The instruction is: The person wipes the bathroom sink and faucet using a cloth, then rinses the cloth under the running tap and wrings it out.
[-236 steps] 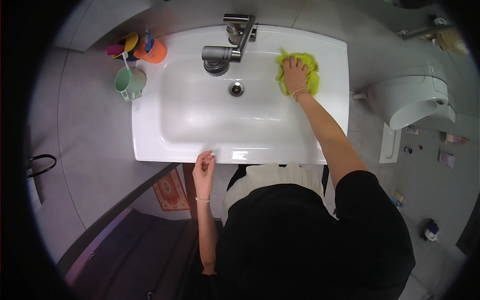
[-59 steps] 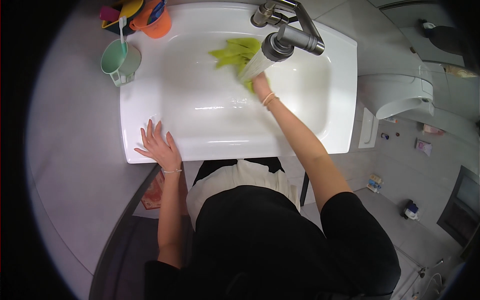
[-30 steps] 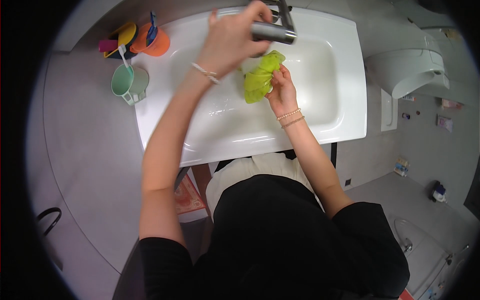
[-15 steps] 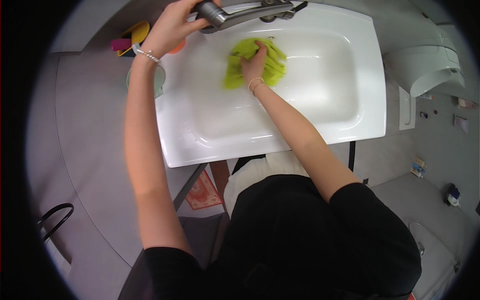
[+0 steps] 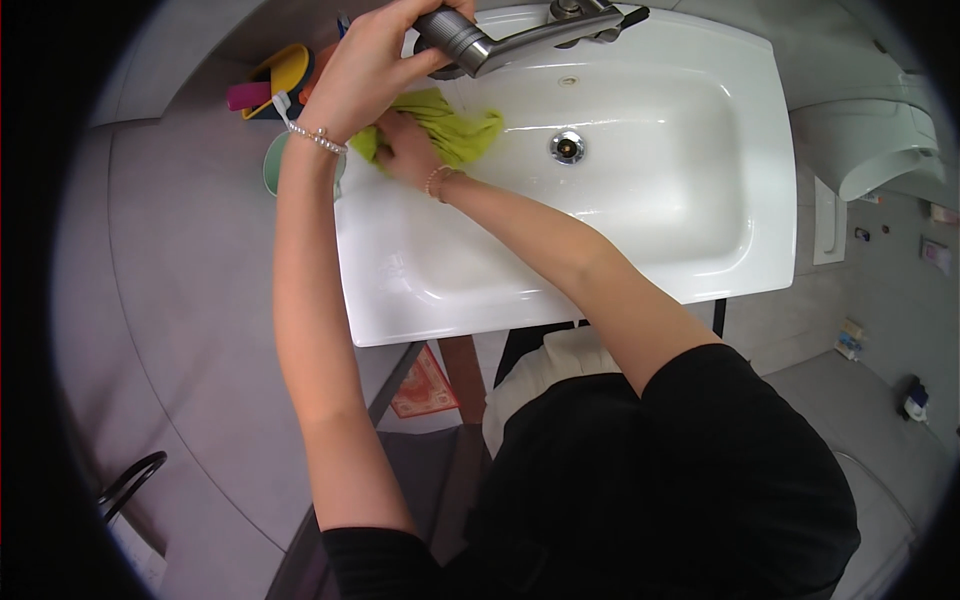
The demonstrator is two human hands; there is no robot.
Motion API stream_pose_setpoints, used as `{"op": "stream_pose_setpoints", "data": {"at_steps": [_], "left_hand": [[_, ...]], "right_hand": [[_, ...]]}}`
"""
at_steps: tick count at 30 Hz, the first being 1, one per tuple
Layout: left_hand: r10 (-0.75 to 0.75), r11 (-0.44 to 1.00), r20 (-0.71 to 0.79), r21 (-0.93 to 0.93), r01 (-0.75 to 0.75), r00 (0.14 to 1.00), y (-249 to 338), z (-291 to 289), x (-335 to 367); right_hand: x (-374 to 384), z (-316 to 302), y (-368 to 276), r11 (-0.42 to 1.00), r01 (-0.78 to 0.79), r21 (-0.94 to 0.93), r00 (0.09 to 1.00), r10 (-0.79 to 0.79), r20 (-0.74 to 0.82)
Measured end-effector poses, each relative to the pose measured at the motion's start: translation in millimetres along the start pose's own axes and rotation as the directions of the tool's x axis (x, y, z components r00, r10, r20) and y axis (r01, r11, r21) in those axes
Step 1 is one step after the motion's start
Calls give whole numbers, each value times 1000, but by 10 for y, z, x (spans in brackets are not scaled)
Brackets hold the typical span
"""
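Left-hand fingers [image 5: 428,64] are wrapped round the faucet [image 5: 460,40]; wiping seems underway, the cloth [image 5: 447,125] pressed under the right hand [image 5: 408,148], grip unclear; steady pressure seems needed.

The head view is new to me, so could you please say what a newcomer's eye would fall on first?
Probably the bright yellow-green cloth under the right hand, at the left end of the white sink. Next comes the left hand, gripping the gray metal faucet above the sink's back left part. The round drain then stands out near the sink's middle, somewhat toward the back.
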State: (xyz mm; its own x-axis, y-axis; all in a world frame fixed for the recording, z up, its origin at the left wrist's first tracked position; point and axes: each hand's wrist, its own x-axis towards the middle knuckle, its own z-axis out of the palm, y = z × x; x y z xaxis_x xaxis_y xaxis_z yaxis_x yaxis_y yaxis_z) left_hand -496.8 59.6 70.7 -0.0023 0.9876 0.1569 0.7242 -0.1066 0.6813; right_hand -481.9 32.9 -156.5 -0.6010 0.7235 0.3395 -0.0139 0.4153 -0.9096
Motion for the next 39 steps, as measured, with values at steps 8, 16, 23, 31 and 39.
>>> {"op": "stream_pose_setpoints", "data": {"at_steps": [8,16,23,31,39], "left_hand": [[56,998,-2,11,-55,998,62,65,124],[-58,996,-7,66,58,998,3,74,31],[8,1000,-37,-18,-9,999,15,104,44],[38,998,-62,-56,-42,997,29,168,-26],[25,1000,-135,-3,-26,991,75,317,-62]], "right_hand": [[-255,-527,638,932,28,-363,973,57,223],[-479,-1599,891,591,252,-766,904,138,404],[-477,-3087,1000,284,35,-958,957,268,114],[-403,-3047,1173,590,-255,-766,934,-53,-353],[-180,-1920,681,769,-265,-582,942,77,-327]]}}
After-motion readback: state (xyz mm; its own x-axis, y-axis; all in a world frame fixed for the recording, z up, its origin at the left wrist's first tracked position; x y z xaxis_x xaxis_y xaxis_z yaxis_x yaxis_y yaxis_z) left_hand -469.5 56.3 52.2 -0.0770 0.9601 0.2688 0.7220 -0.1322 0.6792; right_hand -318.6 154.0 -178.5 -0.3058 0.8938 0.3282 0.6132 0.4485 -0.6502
